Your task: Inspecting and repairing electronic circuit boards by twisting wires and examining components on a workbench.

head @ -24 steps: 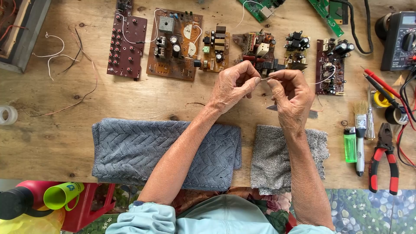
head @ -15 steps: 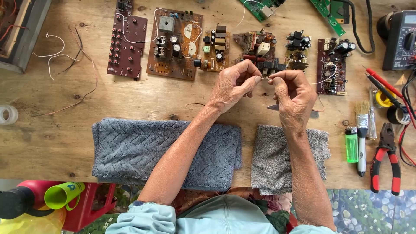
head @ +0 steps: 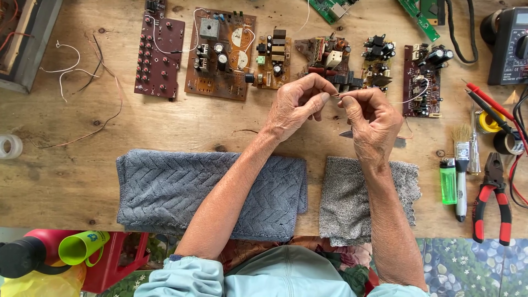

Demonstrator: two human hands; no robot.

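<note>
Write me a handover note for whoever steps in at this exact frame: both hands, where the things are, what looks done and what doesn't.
Left hand: raised over the wooden table, fingertips pinched on one end of a small thin part.
Right hand: pinches the other end; the part is too small to identify.
Things: a row of circuit boards lies beyond the hands; blue-grey towel under the left forearm, smaller grey cloth under the right. Green lighter, brush and red-handled pliers lie to the right, untouched.
Done: part picked up and held between both hands.
Left: nothing shows it fitted to any board.
</note>
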